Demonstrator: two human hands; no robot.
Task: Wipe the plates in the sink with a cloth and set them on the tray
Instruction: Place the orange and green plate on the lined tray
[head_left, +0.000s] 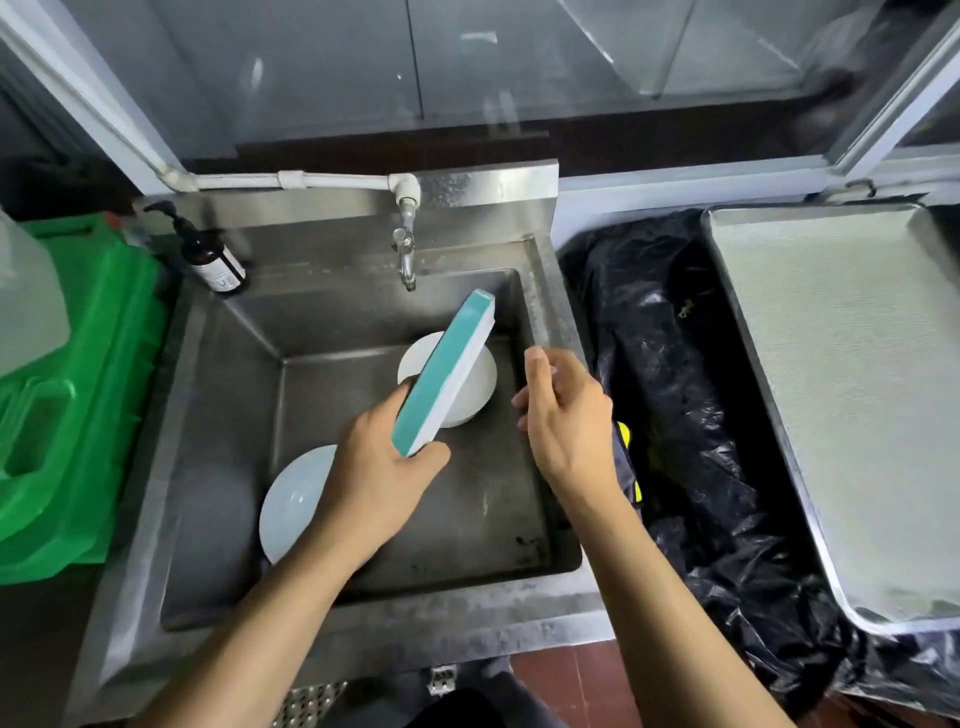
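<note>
Stainless steel is filling the middle of this downward view: a deep sink with a tap above its back wall. At the centre, the left hand is gripping the near end of a teal-and-white rectangular plate, thumb on the white face and fingers curled behind the teal side, holding it tilted on edge over the basin, probably so the face is open for wiping. The right hand is hovering just beside the plate, fingers loosely bent and holding nothing; no cloth is showing in it. Two round white plates are lying on the sink floor, one under the raised plate, one partly hidden by the left forearm. To the right, a metal tray is resting on black plastic sheeting, close enough for setting down wiped plates. To the left, a brown pump bottle is standing on the sink's corner beside a green plastic crate. Glass panels are running behind.
</note>
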